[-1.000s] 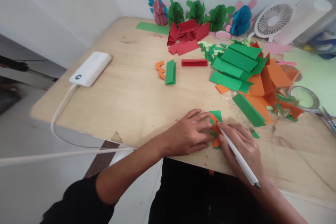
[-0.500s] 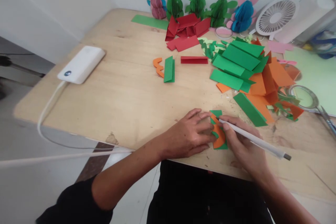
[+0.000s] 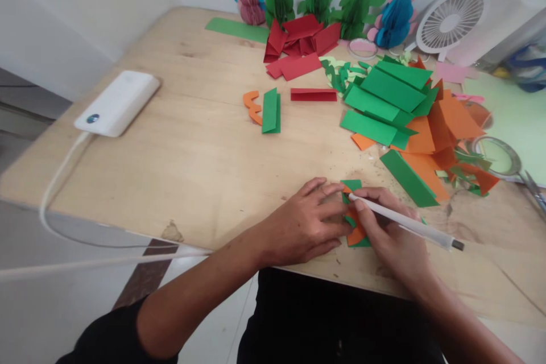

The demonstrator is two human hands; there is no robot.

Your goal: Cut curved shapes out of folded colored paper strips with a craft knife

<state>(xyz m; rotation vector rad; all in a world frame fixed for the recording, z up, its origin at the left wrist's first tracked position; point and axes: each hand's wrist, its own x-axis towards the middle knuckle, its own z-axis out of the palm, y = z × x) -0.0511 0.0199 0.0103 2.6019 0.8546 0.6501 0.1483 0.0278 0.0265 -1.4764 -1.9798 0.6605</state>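
Note:
My left hand (image 3: 313, 222) lies flat with its fingers apart, the fingertips pressing an orange paper cutout (image 3: 356, 233) down onto a green folded paper (image 3: 351, 184) near the table's front edge. In my right hand (image 3: 396, 233) is a white pen (image 3: 405, 219), held in a writing grip. Its tip is at the upper part of the cutout, close to my left fingertips. Both hands cover much of the cutout and the green paper, so any drawn line is hidden.
Green folded papers (image 3: 392, 88), orange papers (image 3: 454, 116) and red papers (image 3: 302, 40) are piled further back. A wavy orange piece (image 3: 252, 107) touches another green folded strip (image 3: 271, 111). A white power bank (image 3: 119, 102) sits left; scissors (image 3: 533, 190), tape roll (image 3: 497, 156) and fan (image 3: 451, 21) are right.
The pen tip and my right hand have shifted slightly left along the cutout's upper part. My left hand stays on the paper. The whole view has tilted a little.

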